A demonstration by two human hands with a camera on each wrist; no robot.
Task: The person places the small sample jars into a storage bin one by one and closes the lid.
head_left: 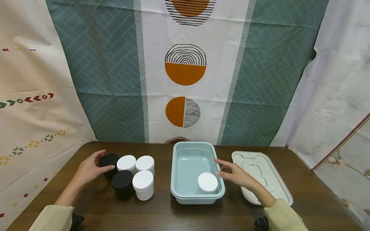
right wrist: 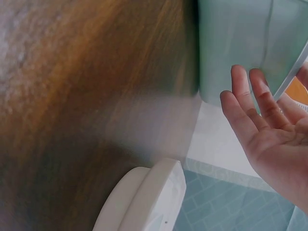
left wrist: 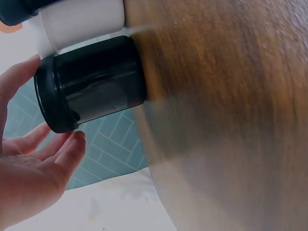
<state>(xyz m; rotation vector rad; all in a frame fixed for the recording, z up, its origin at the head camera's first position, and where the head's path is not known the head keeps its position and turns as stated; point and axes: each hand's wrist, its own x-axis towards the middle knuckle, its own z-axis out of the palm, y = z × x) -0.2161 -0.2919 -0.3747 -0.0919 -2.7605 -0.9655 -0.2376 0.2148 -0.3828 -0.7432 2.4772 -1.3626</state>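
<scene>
My left hand [head_left: 92, 167] is around the lid of the rear black jar [head_left: 109, 159], thumb on one side and fingertips at the other. The left wrist view shows this black jar [left wrist: 96, 82] upright on the wooden table. Close beside it stand another black jar [head_left: 123, 184] and three white jars [head_left: 143, 183] with screw lids. My right hand [head_left: 235, 175] is at the right rim of a pale blue plastic box [head_left: 173, 173], its fingers extended and spread. One white jar [head_left: 207, 183] stands inside the box, near its front right corner.
To the right of the box lies a white box lid [head_left: 260, 176], partly behind my right forearm. The dark wooden table [head_left: 162, 215] ends at a patterned cloth [head_left: 185, 70] at the back, with more cloth hanging at both sides.
</scene>
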